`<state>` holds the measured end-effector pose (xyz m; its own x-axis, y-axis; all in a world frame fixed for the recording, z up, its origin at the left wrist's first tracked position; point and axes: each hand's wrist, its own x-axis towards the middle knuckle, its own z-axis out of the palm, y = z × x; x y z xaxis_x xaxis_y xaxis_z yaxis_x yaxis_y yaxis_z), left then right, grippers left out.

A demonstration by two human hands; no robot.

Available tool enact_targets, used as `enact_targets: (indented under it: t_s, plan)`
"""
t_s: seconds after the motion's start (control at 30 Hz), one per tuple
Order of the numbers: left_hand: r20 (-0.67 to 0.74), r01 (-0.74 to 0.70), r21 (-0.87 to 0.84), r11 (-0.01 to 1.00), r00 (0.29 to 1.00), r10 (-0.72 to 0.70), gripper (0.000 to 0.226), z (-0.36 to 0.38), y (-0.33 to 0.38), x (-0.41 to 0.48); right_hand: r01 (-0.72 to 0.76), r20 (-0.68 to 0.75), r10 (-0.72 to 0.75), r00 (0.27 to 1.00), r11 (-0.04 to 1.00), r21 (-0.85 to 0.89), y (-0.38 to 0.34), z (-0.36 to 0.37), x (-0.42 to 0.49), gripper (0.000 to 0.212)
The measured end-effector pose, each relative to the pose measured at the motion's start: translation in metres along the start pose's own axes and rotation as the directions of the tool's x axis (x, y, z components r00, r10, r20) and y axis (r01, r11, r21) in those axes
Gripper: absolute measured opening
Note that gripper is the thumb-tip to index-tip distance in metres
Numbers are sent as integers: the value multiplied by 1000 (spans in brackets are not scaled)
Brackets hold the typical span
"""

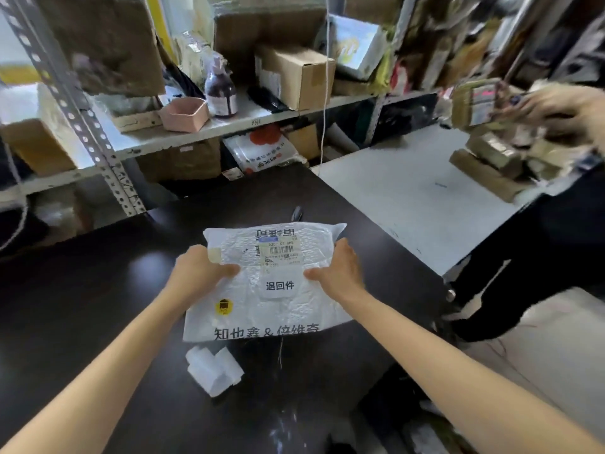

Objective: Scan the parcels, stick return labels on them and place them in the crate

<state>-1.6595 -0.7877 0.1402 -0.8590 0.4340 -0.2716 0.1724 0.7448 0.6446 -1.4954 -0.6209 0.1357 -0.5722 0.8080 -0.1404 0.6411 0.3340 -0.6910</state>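
A white plastic mailer parcel lies over the dark table, printed text along its near edge. A shipping label sits near its far end, and a white return label is stuck at its middle. My left hand grips the parcel's left edge, thumb on top. My right hand grips the right edge the same way. No crate is in view.
A roll of white labels lies on the table near me. Metal shelving with cardboard boxes, a pink tray and a brown bottle stands behind. Another person's hand holds a small box above stacked parcels at right.
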Motion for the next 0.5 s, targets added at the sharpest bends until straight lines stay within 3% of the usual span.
enact_targets:
  t_s: [0.27,0.5]
  plan:
    - [278,-221,11,975,938,209,41,47,34,-56,-210,-222,207,953,978,10,57,-56,-98,71]
    - [521,-414,39,909,785,335,38,134,78,-152,-452,-380,471,796,880,142,150,-109,-222,76]
